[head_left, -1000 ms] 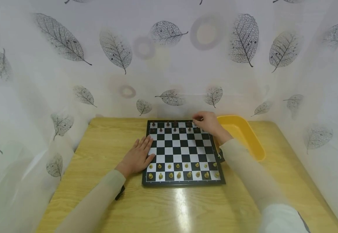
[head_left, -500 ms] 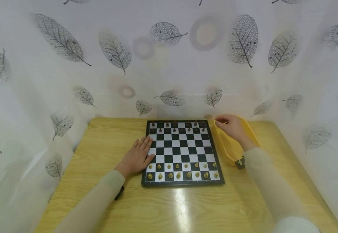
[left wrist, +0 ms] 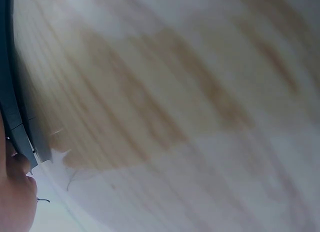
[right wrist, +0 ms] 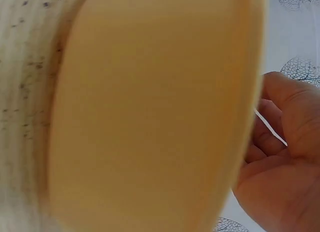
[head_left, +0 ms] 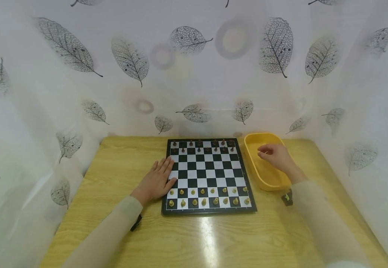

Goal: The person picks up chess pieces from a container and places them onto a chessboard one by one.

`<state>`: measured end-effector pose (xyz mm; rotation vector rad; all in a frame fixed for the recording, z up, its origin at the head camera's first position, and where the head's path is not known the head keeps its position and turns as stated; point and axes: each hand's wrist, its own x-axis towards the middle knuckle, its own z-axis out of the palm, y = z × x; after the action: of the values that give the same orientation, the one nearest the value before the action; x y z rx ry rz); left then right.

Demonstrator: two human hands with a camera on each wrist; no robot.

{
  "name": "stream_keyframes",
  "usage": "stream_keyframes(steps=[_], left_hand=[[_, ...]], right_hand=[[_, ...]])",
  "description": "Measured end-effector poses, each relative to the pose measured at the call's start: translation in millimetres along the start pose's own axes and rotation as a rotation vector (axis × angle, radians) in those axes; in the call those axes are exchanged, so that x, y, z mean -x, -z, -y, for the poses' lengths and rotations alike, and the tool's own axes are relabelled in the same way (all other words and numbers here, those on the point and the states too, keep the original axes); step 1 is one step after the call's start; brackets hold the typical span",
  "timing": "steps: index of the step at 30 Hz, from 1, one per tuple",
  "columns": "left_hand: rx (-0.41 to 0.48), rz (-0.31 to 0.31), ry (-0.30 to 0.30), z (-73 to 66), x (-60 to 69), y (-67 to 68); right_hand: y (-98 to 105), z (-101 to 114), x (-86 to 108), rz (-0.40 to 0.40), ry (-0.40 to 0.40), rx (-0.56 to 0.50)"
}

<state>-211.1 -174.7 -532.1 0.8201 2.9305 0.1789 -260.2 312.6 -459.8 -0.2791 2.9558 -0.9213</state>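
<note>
My left hand lies flat with straight fingers over the left edge of the chessboard. In the left wrist view, part of that hand shows beside the board's dark edge. Over the yellow tray hovers my right hand, fingers loosely bent, with no piece visible in them. The tray wall hides its fingertips in the right wrist view. Yellow chess pieces fill the two near rows. Dark reddish chess pieces stand in the two far rows, with gaps in the farthest.
The tray stands on the wooden table, just right of the board. A leaf-patterned curtain surrounds the table's back and sides. A small dark wrist device sits under my right forearm.
From the board's far right edge, my right hand has moved right and then nearer, over the tray. A dark piece now shows where its fingers were. My left hand has stayed put.
</note>
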Motion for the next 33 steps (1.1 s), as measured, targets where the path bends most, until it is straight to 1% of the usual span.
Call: stream_keyframes(steps=[5,8,12,16,20,26,29,33], left_hand=[[-0.006,-0.005,-0.002,1.0,0.2,-0.7],[-0.005,-0.008,0.001,1.2,0.6,-1.2],[-0.006,-0.004,0.001,1.0,0.7,-1.5],[0.002,-0.003,0.003,0.1,0.8,-0.9],[0.004,-0.007,0.005,0.0,0.7,-0.3],[-0.004,-0.011,0.000,2.4,-0.1,-0.8],[-0.004,-0.012,-0.002,2.4,0.0,-0.9],[-0.002,-0.005,0.000,1.8,-0.6,-0.9]], right_hand=[[-7.2,-8.7,7.9,0.054,-0.016,0.035],[-12.1,-10.2,12.1,0.083,-0.003,0.032],[-18.6,-10.8,15.8,0.140,-0.007,0.019],[-23.5,-11.4,16.8,0.196,0.004,0.007],[-26.4,-11.6,15.8,0.231,0.014,-0.006],[-30.3,-10.2,13.8,0.241,-0.033,-0.008],[-32.9,-9.4,11.4,0.214,-0.047,-0.014],[-36.5,-8.9,6.7,0.169,-0.046,0.010]])
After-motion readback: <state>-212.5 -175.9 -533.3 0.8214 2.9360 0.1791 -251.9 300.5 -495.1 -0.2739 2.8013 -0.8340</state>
